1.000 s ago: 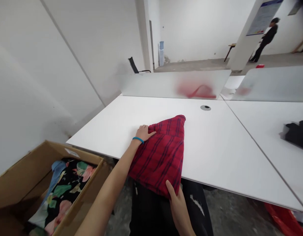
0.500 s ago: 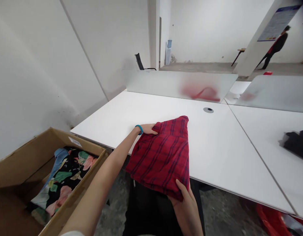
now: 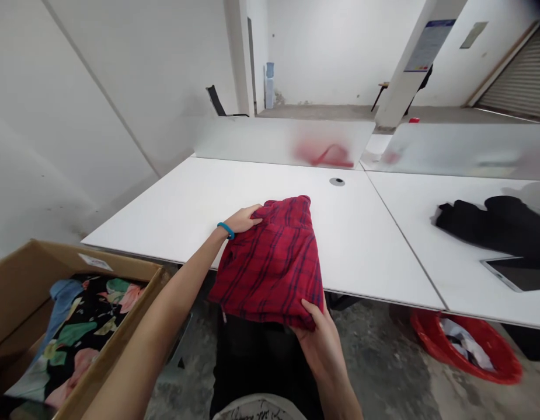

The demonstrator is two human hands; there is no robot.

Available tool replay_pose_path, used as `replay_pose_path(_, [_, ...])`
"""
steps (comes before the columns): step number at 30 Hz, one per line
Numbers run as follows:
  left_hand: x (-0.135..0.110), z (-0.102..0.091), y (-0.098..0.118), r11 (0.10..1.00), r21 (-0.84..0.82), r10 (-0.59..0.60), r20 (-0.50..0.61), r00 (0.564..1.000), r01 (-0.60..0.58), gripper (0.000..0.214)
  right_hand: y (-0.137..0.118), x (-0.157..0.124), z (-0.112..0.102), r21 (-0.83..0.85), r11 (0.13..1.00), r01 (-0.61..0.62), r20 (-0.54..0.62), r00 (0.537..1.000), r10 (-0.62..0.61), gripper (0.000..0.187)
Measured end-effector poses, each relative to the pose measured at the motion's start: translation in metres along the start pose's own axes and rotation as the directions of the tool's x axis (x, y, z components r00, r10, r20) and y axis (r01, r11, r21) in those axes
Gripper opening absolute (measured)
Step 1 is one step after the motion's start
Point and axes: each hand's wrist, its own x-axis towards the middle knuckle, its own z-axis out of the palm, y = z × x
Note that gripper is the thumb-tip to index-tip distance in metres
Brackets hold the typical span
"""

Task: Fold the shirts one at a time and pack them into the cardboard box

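Red plaid cloth [image 3: 272, 262] is lying folded across the near edge of the desk [image 3: 361, 233], its upper part resting on the white top and its lower part hanging out over the person's dark-clad lap. Dark stripes are running in a grid over the fabric.

Left hand [image 3: 246, 219], wearing a blue wristband [image 3: 226, 231], is gripping the cloth at its upper left edge, thumb lying on the upper face. Right hand [image 3: 317, 329] is gripping the lower right corner, thumb pressing on top, fingers passing beneath; their tips are being hidden by the fabric.

Left side: cardboard box [image 3: 136, 269] is standing open beside the desk, holding black floral fabric [image 3: 101, 318] and, next to it, blue cloth [image 3: 62, 300]. The left forearm is passing in front of the box's near right side.

Right side: black cloth [image 3: 480, 227] is lying on the adjoining desk section, with a dark-screened device [image 3: 519, 273] sitting just in front of it. Below, a red container [image 3: 506, 361] is standing on the floor, holding pale and dark material.

Far edge: frosted partition [image 3: 252, 137] is rising behind the desk, blurring a red shape.
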Motion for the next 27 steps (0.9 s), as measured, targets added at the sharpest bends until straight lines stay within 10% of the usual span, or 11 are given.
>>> replay_pose_path(6, [-0.035,-0.018,-0.018,0.999,-0.043,-0.018,-0.166,0.986,0.011,0.034,-0.003,0.000,0.018,-0.071,0.997,-0.007,0.074,0.997,0.012,0.044])
replay_pose_path(12, [-0.137,-0.088,-0.043,0.986,-0.107,-0.165,-0.460,0.873,0.130,0.043,0.012,0.008,0.077,-0.124,0.974,-0.190,0.245,0.945,0.216,0.053])
replay_pose_path(19, [-0.318,-0.149,-0.090,0.885,-0.173,-0.419,-0.700,0.578,0.432,0.048,0.093,0.030,0.170,-0.439,0.850,-0.293,0.553,0.657,0.512,0.064])
replay_pose_path(27, [-0.446,-0.145,-0.169,0.693,-0.315,-0.566,-0.795,0.219,0.648,0.036,0.218,0.055,0.265,-0.722,0.679,-0.131,0.556,0.474,0.683,0.070])
